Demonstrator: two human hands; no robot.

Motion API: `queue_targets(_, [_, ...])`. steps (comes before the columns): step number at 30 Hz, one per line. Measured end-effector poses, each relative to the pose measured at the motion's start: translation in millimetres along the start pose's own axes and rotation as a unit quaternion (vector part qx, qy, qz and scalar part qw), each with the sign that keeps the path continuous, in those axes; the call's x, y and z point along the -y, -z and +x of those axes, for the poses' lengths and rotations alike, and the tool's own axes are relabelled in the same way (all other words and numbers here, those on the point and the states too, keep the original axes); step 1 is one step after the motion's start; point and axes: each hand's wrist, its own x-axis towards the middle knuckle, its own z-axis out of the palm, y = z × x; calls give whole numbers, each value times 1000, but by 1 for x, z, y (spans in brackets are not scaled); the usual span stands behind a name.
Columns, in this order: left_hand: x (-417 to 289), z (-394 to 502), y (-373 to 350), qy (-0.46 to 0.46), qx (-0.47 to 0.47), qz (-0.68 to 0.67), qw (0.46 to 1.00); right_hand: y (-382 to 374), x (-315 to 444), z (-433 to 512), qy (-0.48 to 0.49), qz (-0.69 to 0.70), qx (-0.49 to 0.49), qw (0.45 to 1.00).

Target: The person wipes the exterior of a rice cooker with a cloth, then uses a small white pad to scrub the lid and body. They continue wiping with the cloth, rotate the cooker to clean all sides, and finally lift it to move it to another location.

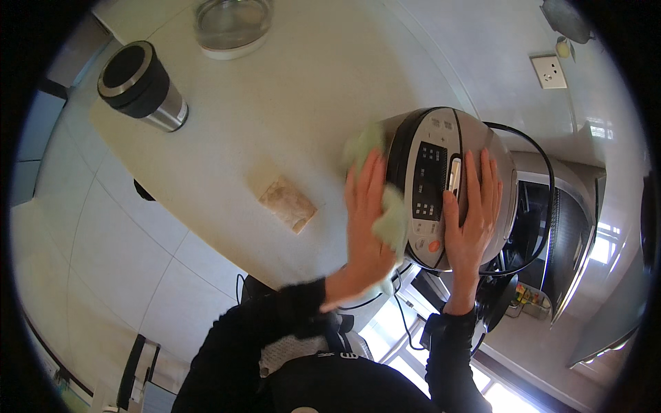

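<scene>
A rice cooker (480, 139) with a silver lid and a dark control panel stands at the right of the pale countertop. My right hand (475, 217) lies on its lid with the fingers spread, beside the panel. My left hand (366, 217), slightly blurred, presses a light green cloth (391, 219) against the cooker's front side; part of the cloth shows beyond the fingertips. To the left of this hand, a folded beige cloth or pad (288, 205) lies flat on the counter. The cooker's underside is hidden.
A steel tumbler with a black lid (150, 93) stands near the counter's left edge, and a round glass container (232, 26) farther back. A black cord (550, 180) loops behind the cooker. A wall socket (549, 72) and a dark appliance (563, 227) are at the right.
</scene>
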Motion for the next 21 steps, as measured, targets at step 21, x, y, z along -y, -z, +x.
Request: queue_targets(21, [102, 109, -23, -4, 270, -160, 950, 6, 2, 2, -14, 3, 13, 1000])
